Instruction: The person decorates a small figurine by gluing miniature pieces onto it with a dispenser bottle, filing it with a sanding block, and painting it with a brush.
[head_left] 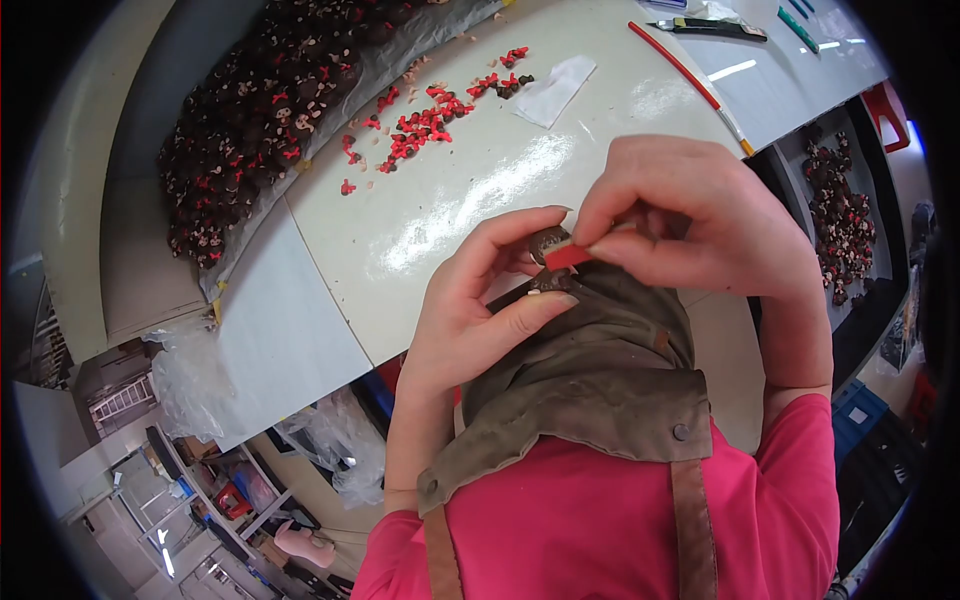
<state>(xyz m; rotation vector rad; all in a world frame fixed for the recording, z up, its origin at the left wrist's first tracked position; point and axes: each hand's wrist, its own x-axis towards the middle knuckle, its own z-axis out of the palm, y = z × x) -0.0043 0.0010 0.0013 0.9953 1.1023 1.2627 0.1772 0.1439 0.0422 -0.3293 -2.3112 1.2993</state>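
Note:
My left hand (pixel 485 300) is closed, with thumb and fingers gripping a small dark brown figurine (pixel 552 280) above the apron. The figurine has a rounded, bumpy surface and a pale patch; my fingers hide part of it. My right hand (pixel 680 215) pinches a small flat red piece (pixel 567 257) between thumb and forefinger. One end of this red piece lies against the figurine; its other end is covered by the fingertips.
Small red, brown and pale parts (pixel 425 125) lie on the white table (pixel 440 210) beside a white paper scrap (pixel 555 90). A heap of brown figurines (pixel 240 150) is at upper left. A red pencil-like stick (pixel 685 75), a cutter knife (pixel 710 29) and a tray of figurines (pixel 842 215) are right.

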